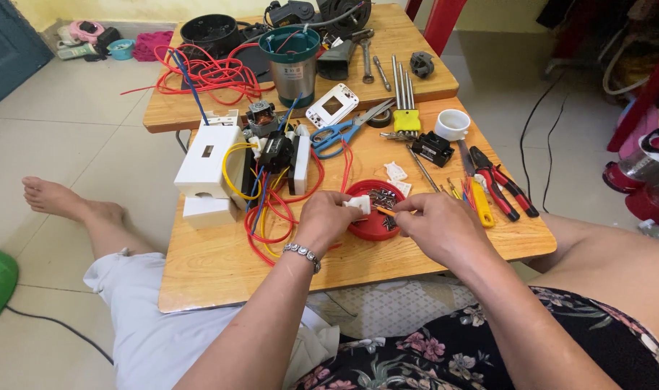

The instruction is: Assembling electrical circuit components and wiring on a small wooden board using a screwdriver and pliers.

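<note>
Hands: left (328, 217) pinching white connector (359, 205), right (436, 225) on orange-handled tool (385, 211), over red dish (375, 224), beside tangled wires (271, 217).

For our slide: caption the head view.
Left hand holds a white connector, right hand an orange-tipped tool.

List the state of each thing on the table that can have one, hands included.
Left hand: pinching a small white connector.
Right hand: gripping a thin orange tool.
Red lid: lying open side up, small metal parts inside.
Scissors: blades slightly open.
White cup: upright.
</note>
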